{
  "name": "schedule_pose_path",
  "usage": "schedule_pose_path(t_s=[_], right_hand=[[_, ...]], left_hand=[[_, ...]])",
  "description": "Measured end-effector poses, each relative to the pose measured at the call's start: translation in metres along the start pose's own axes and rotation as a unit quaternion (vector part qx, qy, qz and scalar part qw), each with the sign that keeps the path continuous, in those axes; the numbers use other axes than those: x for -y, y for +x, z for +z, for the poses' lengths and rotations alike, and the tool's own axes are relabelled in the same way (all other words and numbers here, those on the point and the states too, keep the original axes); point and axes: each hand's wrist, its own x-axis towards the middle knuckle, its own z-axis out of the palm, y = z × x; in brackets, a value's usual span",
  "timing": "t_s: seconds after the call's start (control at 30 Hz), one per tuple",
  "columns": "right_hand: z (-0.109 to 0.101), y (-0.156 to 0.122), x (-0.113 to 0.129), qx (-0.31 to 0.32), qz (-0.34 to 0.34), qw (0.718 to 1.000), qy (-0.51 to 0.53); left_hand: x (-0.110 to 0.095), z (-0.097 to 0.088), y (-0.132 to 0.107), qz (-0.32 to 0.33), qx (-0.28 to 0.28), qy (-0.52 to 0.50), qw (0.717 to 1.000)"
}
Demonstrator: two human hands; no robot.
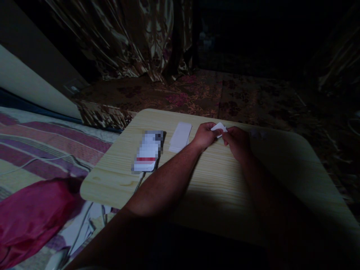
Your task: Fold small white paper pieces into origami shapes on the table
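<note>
Both my hands meet over the far middle of a light wooden table [213, 187]. My left hand [204, 135] and my right hand [237, 142] are each closed in a pinch on the same small white piece of paper [218, 128], held just above the tabletop. A white paper strip [180, 136] lies flat on the table just left of my left hand. Further left a phone [148, 151] lies face up with its screen lit.
A cable [140, 183] runs from the phone over the table's near edge. A striped bedspread [42, 142] and a crumpled red cloth [33, 213] lie to the left. Patterned fabric [213, 93] and curtains [118, 41] fill the dark background.
</note>
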Motion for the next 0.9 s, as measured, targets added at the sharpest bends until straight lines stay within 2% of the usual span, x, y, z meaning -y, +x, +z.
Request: schedule_pose_path(t_s=[0.23,0.57,0.9], right_hand=[[0.0038,0.0035,-0.0044,-0.045,0.02,0.999,0.015],[0.0025,0.0001,0.0028,-0.017,0.03,0.998,0.051],[0.0008,0.0035,-0.0031,0.011,0.021,1.0,0.004]], left_hand=[[0.0005,0.0005,-0.0001,0.015,-0.004,-0.008,1.0],[-0.0008,0.001,-0.0022,0.016,-0.006,0.005,1.0],[-0.001,0.0011,-0.0027,0.009,0.009,-0.007,1.0]])
